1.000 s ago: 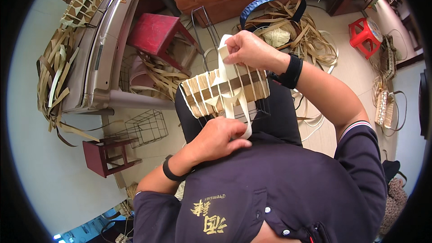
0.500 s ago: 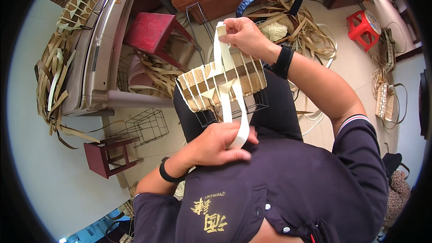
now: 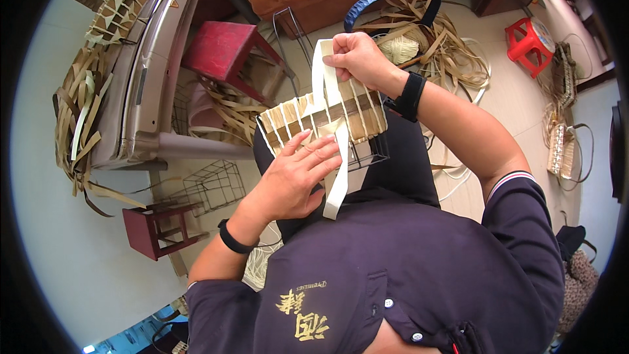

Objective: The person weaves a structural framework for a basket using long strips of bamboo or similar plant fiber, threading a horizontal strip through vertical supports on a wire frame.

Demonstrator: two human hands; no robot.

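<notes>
Fingers (image 3: 313, 152) of the left hand (image 3: 291, 180) are spread nearly flat and pressed against the near side of a half-woven basket of tan bamboo strips on a black wire frame (image 3: 327, 121), which is held over the lap; nothing is gripped by them. A long pale cream weaving strip (image 3: 339, 170) is seen running down the basket's front, its loose end hanging below that hand. To the right, the right hand (image 3: 359, 59) is closed in a pinch on the strip's upper end, above the basket rim. Judged from this, a weaving pass is in hand: the strip is being threaded between the uprights. Steady tension above and firm bracing below seem called for next.
</notes>
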